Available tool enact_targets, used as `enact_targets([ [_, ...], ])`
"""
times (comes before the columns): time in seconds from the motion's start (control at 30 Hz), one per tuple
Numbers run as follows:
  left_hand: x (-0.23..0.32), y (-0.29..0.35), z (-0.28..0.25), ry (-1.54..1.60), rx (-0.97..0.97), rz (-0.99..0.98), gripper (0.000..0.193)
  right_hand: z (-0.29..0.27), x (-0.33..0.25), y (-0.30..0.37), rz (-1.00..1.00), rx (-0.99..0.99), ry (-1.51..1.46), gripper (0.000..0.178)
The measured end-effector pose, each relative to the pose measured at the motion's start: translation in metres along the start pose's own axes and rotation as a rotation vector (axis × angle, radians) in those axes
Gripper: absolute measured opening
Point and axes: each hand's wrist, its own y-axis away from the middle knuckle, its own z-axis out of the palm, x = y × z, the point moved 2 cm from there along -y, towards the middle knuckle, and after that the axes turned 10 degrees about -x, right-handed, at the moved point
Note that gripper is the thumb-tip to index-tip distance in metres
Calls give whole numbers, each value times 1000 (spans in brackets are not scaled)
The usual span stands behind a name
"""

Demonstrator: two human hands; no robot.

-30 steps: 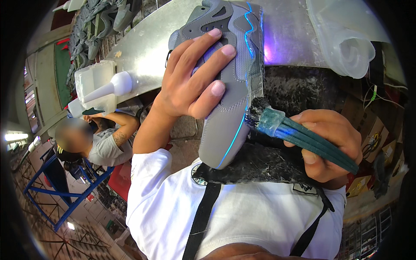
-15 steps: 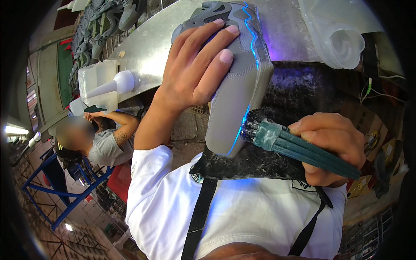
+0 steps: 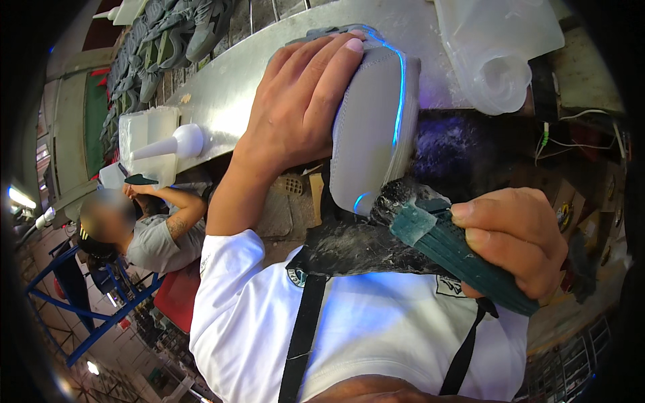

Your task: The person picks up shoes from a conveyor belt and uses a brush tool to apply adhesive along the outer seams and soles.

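Grey shoe is held by the left hand, fingers together; beside the shoe, a brush is finger-pinched by the right hand.

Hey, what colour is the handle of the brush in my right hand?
The brush handle is dark teal-green, seen best in the head view.

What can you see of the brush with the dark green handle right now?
The brush has a broad, dark green handle that looks like several strips side by side, with a pale, translucent band around it near the head. Its dark bristles look matted with whitish residue. It slants, bristles to the upper left, and they appear to touch the lower edge of the gray shoe. The right hand grips the handle.
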Motion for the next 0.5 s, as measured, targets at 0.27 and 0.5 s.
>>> enact_targets([
  [0.27, 3, -31, -12, 46, -94, -87, 78, -40, -18, -38, 35, -111, 266, 29],
  [0.5, -4, -55, -23, 49, -245, -166, 92, -90, -7, -98, -7, -498, 334, 24],
])
